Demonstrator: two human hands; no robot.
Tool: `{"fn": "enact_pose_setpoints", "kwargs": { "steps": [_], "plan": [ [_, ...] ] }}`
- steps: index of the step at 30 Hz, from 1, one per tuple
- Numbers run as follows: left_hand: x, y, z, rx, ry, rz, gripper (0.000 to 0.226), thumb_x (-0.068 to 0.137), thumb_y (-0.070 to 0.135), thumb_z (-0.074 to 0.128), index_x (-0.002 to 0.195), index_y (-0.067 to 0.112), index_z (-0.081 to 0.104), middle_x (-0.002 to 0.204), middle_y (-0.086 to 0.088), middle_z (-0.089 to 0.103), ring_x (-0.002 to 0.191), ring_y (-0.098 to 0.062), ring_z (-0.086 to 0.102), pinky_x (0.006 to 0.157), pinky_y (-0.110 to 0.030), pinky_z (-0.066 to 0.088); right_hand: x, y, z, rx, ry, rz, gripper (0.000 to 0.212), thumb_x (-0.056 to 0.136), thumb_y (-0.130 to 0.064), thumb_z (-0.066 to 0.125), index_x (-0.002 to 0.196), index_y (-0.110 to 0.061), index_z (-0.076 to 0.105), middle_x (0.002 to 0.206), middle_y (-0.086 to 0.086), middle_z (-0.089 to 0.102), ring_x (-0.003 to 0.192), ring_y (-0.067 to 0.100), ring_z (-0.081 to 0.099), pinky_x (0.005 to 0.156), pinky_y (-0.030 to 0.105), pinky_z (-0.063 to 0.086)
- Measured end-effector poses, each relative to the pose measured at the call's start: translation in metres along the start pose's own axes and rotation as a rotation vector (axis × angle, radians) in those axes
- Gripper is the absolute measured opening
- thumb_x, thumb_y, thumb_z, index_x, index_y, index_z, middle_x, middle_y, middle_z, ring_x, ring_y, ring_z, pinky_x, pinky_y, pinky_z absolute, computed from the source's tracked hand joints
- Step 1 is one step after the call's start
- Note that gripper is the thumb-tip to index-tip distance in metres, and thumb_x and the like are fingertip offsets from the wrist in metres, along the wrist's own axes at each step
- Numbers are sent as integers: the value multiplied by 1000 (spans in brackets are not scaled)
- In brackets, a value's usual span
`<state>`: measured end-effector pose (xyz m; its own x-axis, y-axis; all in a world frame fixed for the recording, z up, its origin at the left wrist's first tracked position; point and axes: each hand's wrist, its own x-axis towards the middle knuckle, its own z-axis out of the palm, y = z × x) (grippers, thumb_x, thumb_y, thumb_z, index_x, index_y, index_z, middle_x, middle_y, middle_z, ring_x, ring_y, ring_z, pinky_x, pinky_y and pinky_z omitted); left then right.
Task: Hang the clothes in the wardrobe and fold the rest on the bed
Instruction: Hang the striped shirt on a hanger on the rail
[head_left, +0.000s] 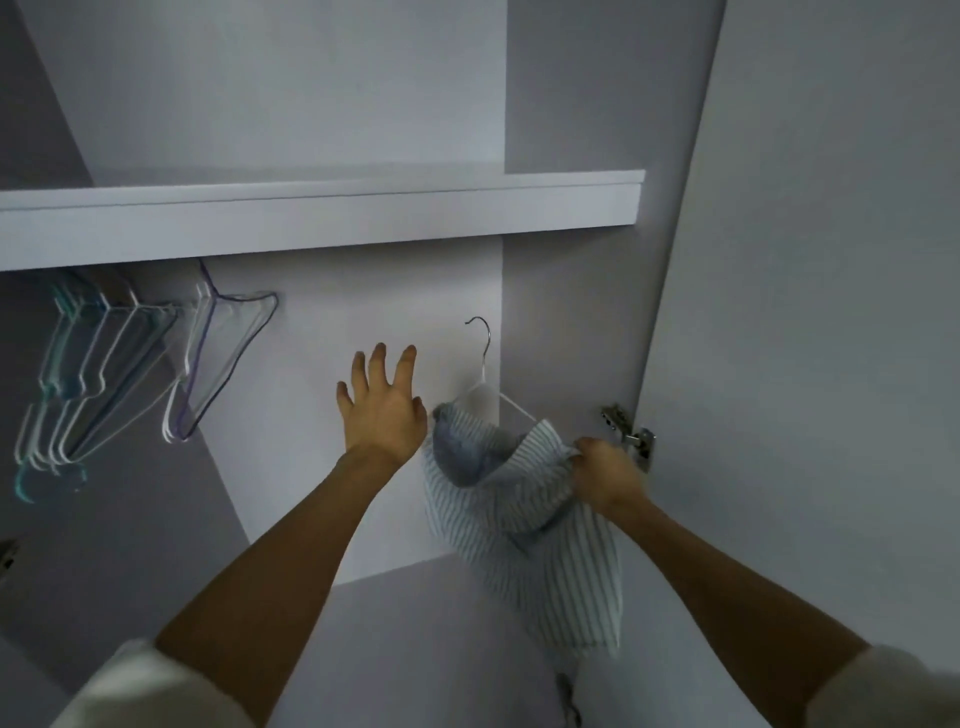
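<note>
Empty hangers (93, 374): a bunch of wire and plastic ones hanging under the wardrobe shelf (311, 218), well to the left of both hands; the rail itself is hidden behind the shelf edge.

Left hand (382, 405): raised, fingers spread, holding nothing; it is just left of the garment's shoulder, near it, contact not clear.

White hanger (483, 364): upright, metal hook uppermost and free, not yet on any rail; its shoulders run left to right between the two hands, above and just right of the left hand.

Striped shirt (519, 519): blue-and-white, draped on the white hanger, long axis hanging downward between the forearms, bunched at the collar.

Right hand (605, 473): fingers curled, pinching the shirt's right shoulder fabric at the hanger's end; this hand carries the load.

Door hinge (631, 431): just right of the right hand.

Judgement: the hook must travel up and leftward to the rail; the free left hand is nearer to that side.
</note>
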<state>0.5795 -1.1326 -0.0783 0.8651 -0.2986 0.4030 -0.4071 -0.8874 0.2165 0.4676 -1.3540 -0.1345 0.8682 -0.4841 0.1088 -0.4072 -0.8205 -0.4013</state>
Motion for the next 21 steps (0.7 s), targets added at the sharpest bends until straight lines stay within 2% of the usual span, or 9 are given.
{"fn": "enact_pose_setpoints", "kwargs": {
  "steps": [5, 9, 13, 16, 18, 21],
  "plan": [
    [35, 49, -17, 263, 241, 208, 77, 93, 45, 47, 151, 26, -1, 159, -10, -7, 145, -34, -6, 114, -52, 8, 32, -20, -37, 215, 107, 39, 21, 89, -10, 44, 93, 0, 62, 105, 24, 65, 99, 39, 60, 80, 36, 47],
    [63, 62, -19, 455, 361, 258, 88, 90, 43, 50, 149, 22, -11, 156, -12, -19, 143, -36, -16, 113, -55, -3, 57, -28, -46, 316, 175, 51, 20, 88, -12, 45, 89, -1, 62, 103, 21, 65, 98, 38, 60, 72, 30, 41],
    [90, 65, -25, 473, 440, 215, 92, 88, 41, 50, 148, 18, -15, 156, -12, -18, 143, -37, -15, 111, -59, -7, 79, -33, -38, 363, 274, 57, 30, 90, -14, 44, 115, -7, 58, 115, 19, 62, 107, 37, 57, 82, 35, 44],
    [105, 70, -18, 465, 478, 192, 91, 89, 43, 44, 146, 16, -22, 155, -13, -21, 140, -40, -20, 110, -61, -10, 100, -32, -31, 361, 375, 17, 35, 91, -15, 43, 126, -14, 48, 113, 18, 63, 104, 38, 57, 80, 37, 44],
    [110, 69, -10, 463, 508, 189, 91, 90, 44, 39, 143, 14, -29, 153, -15, -27, 136, -41, -26, 108, -62, -12, 112, -30, -26, 322, 444, -17, 40, 90, -14, 42, 130, -19, 45, 111, 16, 64, 102, 38, 59, 79, 38, 45],
    [116, 67, -2, 465, 549, 173, 94, 90, 41, 38, 137, 13, -38, 143, -16, -43, 133, -43, -30, 105, -64, -15, 130, -30, -21, 302, 461, -37, 46, 91, -10, 40, 135, -23, 45, 113, 14, 65, 102, 36, 59, 77, 37, 45]
  ]
}}
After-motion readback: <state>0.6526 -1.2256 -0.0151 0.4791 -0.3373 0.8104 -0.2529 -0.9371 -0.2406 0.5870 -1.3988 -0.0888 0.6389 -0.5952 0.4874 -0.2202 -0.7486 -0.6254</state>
